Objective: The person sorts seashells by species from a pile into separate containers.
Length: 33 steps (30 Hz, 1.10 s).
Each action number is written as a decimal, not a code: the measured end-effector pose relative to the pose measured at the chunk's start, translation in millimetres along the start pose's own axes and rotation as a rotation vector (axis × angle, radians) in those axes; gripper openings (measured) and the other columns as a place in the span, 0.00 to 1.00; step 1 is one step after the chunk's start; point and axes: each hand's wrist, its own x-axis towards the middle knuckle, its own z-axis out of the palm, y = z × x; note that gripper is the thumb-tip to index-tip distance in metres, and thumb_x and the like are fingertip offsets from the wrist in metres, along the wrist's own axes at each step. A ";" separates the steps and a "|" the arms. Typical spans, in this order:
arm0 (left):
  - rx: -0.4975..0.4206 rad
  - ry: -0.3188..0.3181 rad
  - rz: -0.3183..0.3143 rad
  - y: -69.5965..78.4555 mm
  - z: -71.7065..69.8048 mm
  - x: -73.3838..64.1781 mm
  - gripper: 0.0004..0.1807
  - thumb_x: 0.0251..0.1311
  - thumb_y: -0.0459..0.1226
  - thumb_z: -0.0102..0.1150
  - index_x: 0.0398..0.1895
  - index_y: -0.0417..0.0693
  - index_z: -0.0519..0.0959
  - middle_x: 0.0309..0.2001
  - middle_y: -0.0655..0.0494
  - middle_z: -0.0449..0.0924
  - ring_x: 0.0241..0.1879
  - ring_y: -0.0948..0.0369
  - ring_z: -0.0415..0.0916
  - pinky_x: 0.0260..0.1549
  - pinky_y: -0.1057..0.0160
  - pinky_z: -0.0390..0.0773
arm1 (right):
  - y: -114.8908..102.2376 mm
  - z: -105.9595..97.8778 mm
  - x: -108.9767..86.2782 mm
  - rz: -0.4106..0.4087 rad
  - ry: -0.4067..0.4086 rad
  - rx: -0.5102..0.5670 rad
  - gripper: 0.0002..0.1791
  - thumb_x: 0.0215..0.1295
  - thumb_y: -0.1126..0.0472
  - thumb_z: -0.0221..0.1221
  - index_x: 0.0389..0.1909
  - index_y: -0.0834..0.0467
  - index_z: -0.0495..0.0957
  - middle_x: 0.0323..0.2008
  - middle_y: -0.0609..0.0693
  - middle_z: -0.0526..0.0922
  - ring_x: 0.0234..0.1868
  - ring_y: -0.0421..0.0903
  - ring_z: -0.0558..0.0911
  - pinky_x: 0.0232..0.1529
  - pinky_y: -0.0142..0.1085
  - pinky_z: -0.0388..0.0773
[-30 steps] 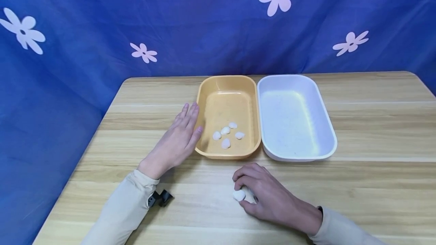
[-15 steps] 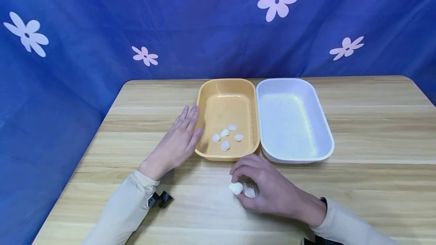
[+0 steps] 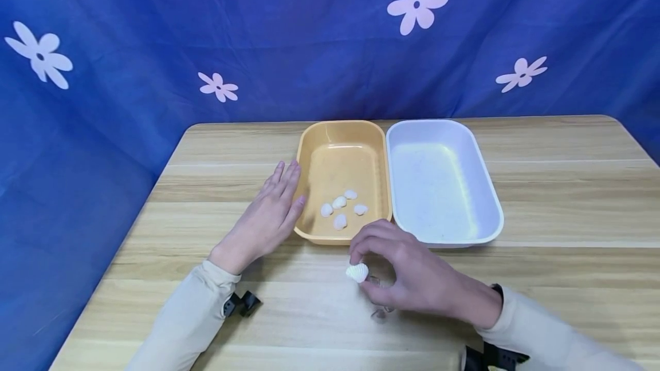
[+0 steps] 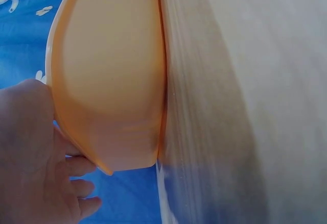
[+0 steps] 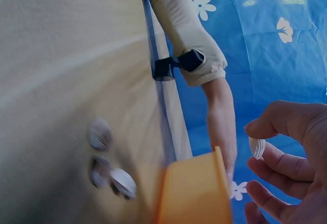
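Note:
My right hand [image 3: 417, 273] pinches a white ribbed seashell [image 3: 357, 272] between thumb and fingertips, raised in front of the trays. The same seashell [image 5: 257, 147] shows edge-on in the right wrist view. My left hand [image 3: 262, 219] lies with straight fingers against the left rim of an orange tray [image 3: 344, 162]; in the left wrist view its fingers touch the tray's outer edge. Several white shells [image 3: 340, 221] lie in the near half of that tray. Under my right hand are more shells on the table, one a pale shell [image 5: 123, 183], partly hidden by the hand in the head view.
A white tray [image 3: 435, 188], holding nothing, stands against the orange one on its right. Both sit on a wood-grain table [image 3: 567, 210] near its far edge. Behind hangs a blue cloth [image 3: 309, 39] with pale flowers. A black wrist mount [image 3: 242, 303] is strapped to the left sleeve.
My right hand has lifted the seashell off the table and moved it up toward the orange tray, uncovering other shells below. The left hand stays at the tray's rim. The head view tilted slightly.

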 end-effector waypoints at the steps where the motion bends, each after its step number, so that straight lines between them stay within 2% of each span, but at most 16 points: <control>1: 0.000 -0.002 0.000 0.0 -0.4 0.1 0.34 0.76 0.48 0.29 0.75 0.34 0.42 0.76 0.43 0.39 0.75 0.49 0.29 0.73 0.48 0.40 | 0.5 -2.3 2.6 -0.011 0.002 -0.006 0.17 0.44 0.69 0.70 0.35 0.54 0.77 0.42 0.42 0.79 0.48 0.41 0.76 0.52 0.34 0.75; 6: -0.008 -0.006 0.001 -1.3 -1.2 0.5 0.34 0.76 0.48 0.29 0.75 0.34 0.42 0.76 0.42 0.38 0.75 0.49 0.29 0.72 0.46 0.42 | 4.3 -16.7 16.0 -0.025 -0.005 -0.059 0.16 0.45 0.68 0.70 0.35 0.56 0.77 0.41 0.44 0.80 0.48 0.42 0.76 0.52 0.35 0.76; 10: -0.020 -0.004 0.008 -2.4 -1.0 -0.9 0.34 0.76 0.48 0.30 0.75 0.35 0.42 0.76 0.42 0.38 0.75 0.50 0.29 0.72 0.45 0.43 | 6.5 -24.9 22.5 0.054 -0.039 -0.068 0.15 0.46 0.67 0.70 0.35 0.55 0.78 0.40 0.42 0.80 0.48 0.41 0.76 0.51 0.36 0.75; 14: -0.022 -0.006 0.013 -2.8 -0.1 -1.8 0.34 0.76 0.48 0.31 0.75 0.35 0.43 0.76 0.43 0.38 0.75 0.50 0.29 0.72 0.46 0.43 | 7.1 -24.1 24.5 0.134 -0.070 -0.019 0.13 0.48 0.67 0.69 0.35 0.53 0.79 0.40 0.39 0.79 0.49 0.40 0.76 0.51 0.36 0.74; 20: -0.039 -0.017 0.042 -3.2 -0.9 -0.4 0.35 0.76 0.49 0.30 0.75 0.36 0.42 0.76 0.43 0.38 0.75 0.51 0.29 0.73 0.48 0.42 | 10.3 -22.2 29.4 0.151 -0.082 -0.007 0.13 0.49 0.66 0.69 0.35 0.52 0.79 0.40 0.39 0.80 0.49 0.40 0.76 0.54 0.39 0.73; 26: -0.035 -0.019 0.047 -3.4 -0.9 1.2 0.35 0.76 0.50 0.30 0.75 0.36 0.41 0.76 0.43 0.37 0.75 0.51 0.29 0.72 0.47 0.43 | 17.6 -27.2 41.9 0.168 -0.074 -0.003 0.12 0.49 0.65 0.69 0.35 0.54 0.80 0.39 0.41 0.82 0.47 0.41 0.78 0.54 0.40 0.74; 33: -0.026 -0.021 0.030 -3.4 -1.6 -0.2 0.36 0.76 0.50 0.30 0.75 0.36 0.41 0.76 0.41 0.38 0.75 0.50 0.30 0.73 0.49 0.42 | 29.4 -29.1 61.7 0.276 -0.071 -0.024 0.11 0.49 0.65 0.67 0.35 0.57 0.81 0.37 0.44 0.82 0.44 0.46 0.79 0.51 0.44 0.75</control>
